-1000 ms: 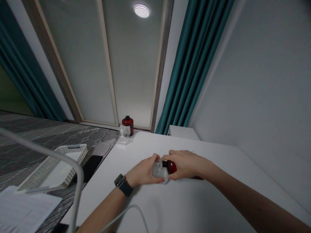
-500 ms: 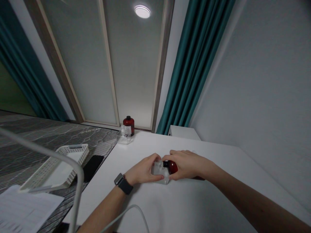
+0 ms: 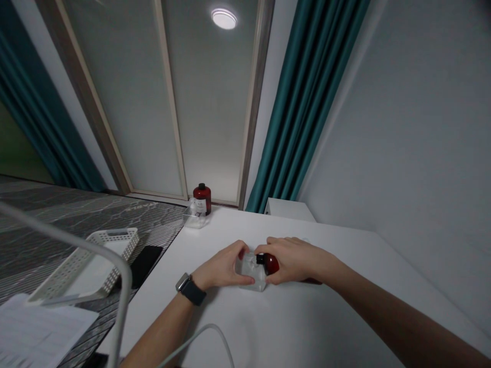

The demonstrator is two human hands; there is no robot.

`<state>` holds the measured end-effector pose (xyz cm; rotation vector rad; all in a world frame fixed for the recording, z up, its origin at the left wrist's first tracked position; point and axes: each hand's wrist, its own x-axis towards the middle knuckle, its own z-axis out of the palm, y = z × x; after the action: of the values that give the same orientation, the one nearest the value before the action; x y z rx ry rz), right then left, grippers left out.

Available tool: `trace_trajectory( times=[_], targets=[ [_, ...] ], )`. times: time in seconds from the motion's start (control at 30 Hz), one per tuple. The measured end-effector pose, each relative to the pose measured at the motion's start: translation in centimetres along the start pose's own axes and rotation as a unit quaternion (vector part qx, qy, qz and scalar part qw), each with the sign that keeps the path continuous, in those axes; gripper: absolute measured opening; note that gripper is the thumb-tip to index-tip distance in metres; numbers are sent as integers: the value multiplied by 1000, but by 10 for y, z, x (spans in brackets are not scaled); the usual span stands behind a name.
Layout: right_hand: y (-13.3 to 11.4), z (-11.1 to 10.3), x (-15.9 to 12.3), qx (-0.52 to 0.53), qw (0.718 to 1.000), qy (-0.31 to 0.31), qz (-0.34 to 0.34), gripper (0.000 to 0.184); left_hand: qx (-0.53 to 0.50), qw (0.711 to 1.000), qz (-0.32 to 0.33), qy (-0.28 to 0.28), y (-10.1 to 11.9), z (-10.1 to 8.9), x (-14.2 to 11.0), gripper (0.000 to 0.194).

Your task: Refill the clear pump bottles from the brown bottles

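On the white table, my left hand has its thumb and fingers curved around the left side of a small clear box with something clear inside. A dark watch is on my left wrist. My right hand is wrapped over a dark red bottle, which lies tilted with its black cap pointing left over the box. Most of the bottle's body is hidden beneath my right palm. A dark edge shows below that hand.
At the table's far left corner stand another red bottle with a black cap and a second clear box. Left of the table are a white basket, a black flat object and papers. A pale curved tube crosses the near left.
My left hand has shifted slightly left, its fingers a little wider around the box. My right hand and the bottle look almost the same.
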<state>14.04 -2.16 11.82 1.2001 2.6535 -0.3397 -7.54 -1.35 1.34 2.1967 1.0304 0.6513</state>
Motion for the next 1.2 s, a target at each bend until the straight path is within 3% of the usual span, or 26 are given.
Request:
trace_trajectory(
  times=[1.2],
  targets=[
    [0,-2,0,-3,1000,-2,1,42,3,1000,-9,-6,1,3,1,51]
  ],
)
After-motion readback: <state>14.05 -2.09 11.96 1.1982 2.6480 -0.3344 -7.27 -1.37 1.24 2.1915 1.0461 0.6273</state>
